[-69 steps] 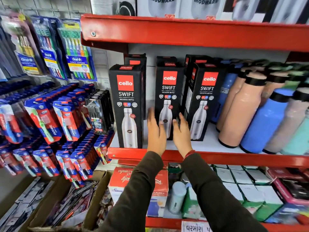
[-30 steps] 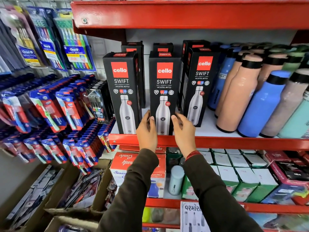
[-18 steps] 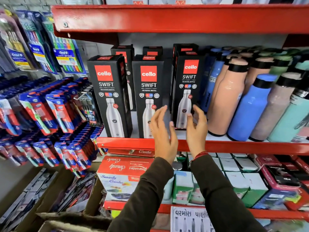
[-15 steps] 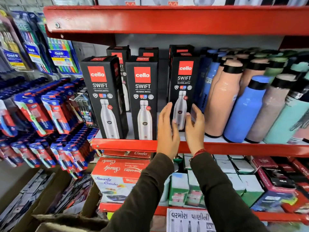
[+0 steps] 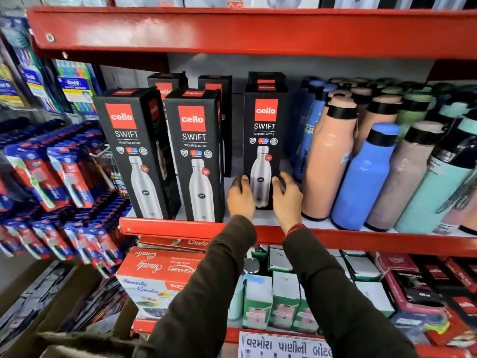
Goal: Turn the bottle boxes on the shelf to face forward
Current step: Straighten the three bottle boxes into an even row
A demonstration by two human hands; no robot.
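Both hands are low on the third box (image 5: 263, 140): the left hand (image 5: 241, 196) cups its left lower edge, fingers curled round the corner, and the right hand (image 5: 286, 196) presses the right lower edge, fingers spread and partly tucked behind. It's a loose two-sided clasp, palms not flat on the card. The box stands on the shelf (image 5: 180, 227), set a little further back than its neighbours, its printed front pointing out at us, or very nearly so.

To the left, the first box (image 5: 134, 151) sits at the lip, slightly angled so its right side panel shows. The middle box (image 5: 196, 153) looks square-on. More boxes stand behind in a back row (image 5: 216, 86), mostly hidden, and their facing can't be read.

So my call: the front row is close to done, with perhaps a nudge left on the first box and this one to pull level.

The boxes are tall, slim, matte black card with red logo squares and sharp edges. Just right, the bottles (image 5: 327, 161) are rounded and smooth, peach, blue and mint, with dark caps. The shelf is glossy red metal.
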